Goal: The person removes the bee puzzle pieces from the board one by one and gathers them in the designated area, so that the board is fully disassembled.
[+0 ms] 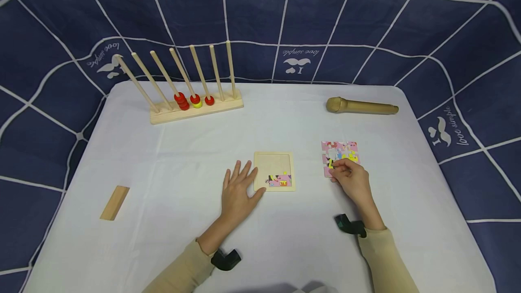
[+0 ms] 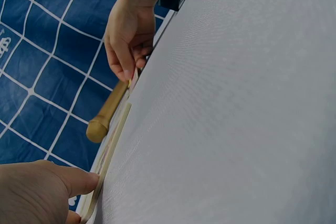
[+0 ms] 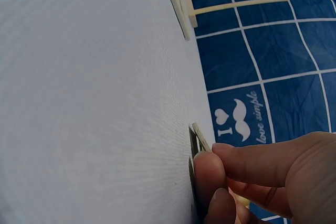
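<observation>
A square wooden puzzle tray (image 1: 268, 162) lies mid-table, with several joined pink picture pieces (image 1: 281, 180) in its lower right. Spread flat at the tray's left side is my left hand (image 1: 238, 196); its thumb touches the tray's edge, also seen in the left wrist view. To the right, a block of pink puzzle pieces (image 1: 339, 146) lies on the cloth. Over that block's lower part, my right hand (image 1: 353, 182) pinches a thin puzzle piece (image 3: 201, 137) between thumb and fingers, tilted up in the right wrist view. My fingers hide most of it.
Behind stands a wooden peg rack (image 1: 195, 114) with red and yellow beads on some of its upright rods. A gold microphone-shaped object (image 1: 362, 106) lies at the back right, a wooden block (image 1: 115, 202) at the left. Dark blue gridded cloth (image 1: 260, 17) surrounds the white table.
</observation>
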